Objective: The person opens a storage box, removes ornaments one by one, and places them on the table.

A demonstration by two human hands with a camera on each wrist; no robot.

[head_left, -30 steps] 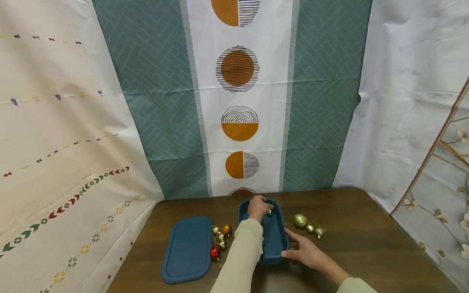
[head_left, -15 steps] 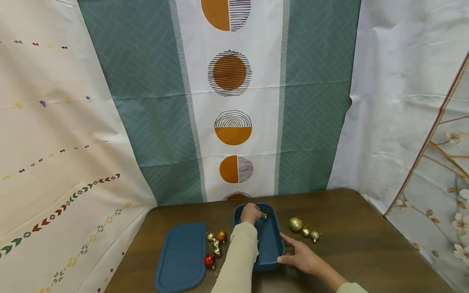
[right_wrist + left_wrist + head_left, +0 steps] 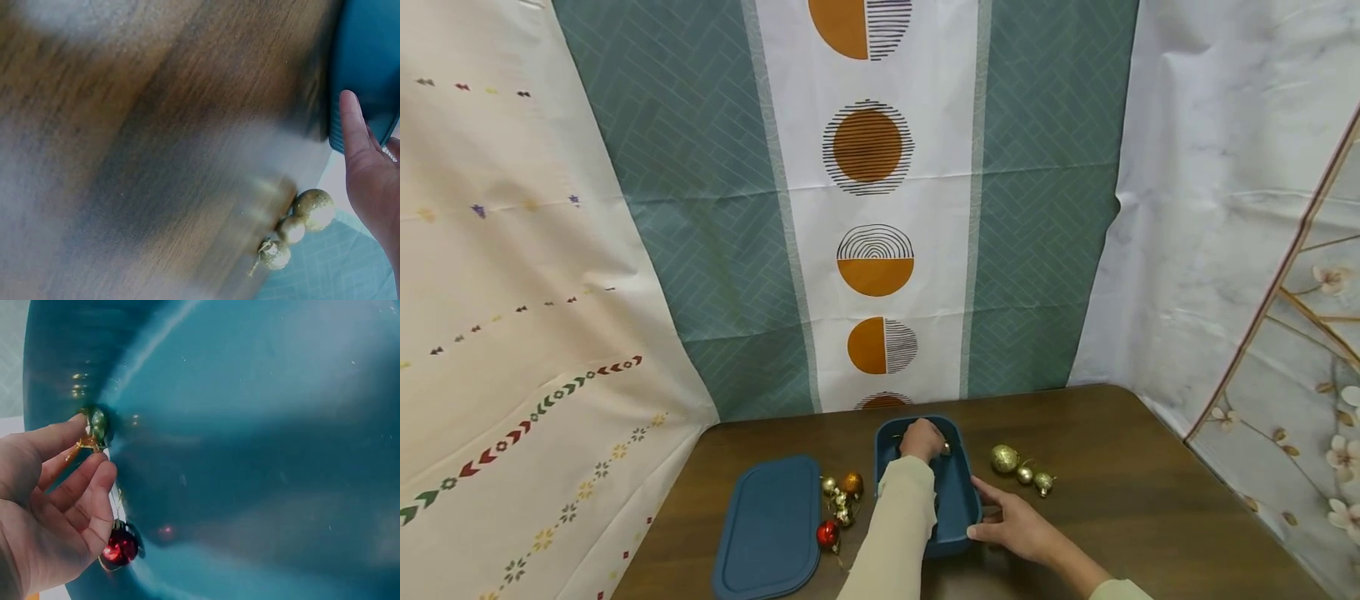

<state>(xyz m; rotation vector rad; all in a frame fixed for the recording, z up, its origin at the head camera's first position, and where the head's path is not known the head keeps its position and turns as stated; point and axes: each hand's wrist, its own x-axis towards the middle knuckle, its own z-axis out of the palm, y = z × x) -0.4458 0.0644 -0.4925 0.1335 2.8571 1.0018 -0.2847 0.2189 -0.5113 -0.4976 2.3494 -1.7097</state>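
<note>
My left hand (image 3: 922, 439) reaches into the far part of a blue rectangular box (image 3: 953, 500). Its thumb and a fingertip pinch a small shiny gold bauble (image 3: 98, 425) by its gold cap and string, close to the box wall. Below those fingers, in the left wrist view, a red bauble (image 3: 120, 545) lies inside the box. At the near right corner of the box, my right hand (image 3: 1017, 522) rests against the outer wall, its thumb and fingers fairly straight. Part of the box interior is hidden behind the left forearm.
A blue lid (image 3: 769, 527) lies flat on the wooden table (image 3: 1105, 492) to the left. Between lid and box sit several gold baubles (image 3: 841, 500), an orange bauble (image 3: 852, 483) and another red bauble (image 3: 827, 534). A row of glittery gold baubles (image 3: 1004, 458) lies right of the box.
My left hand has lowered and shifted slightly within the box, bringing the gold bauble down near the floor and wall. The right hand stays at the corner. The head view has tilted a little.
</note>
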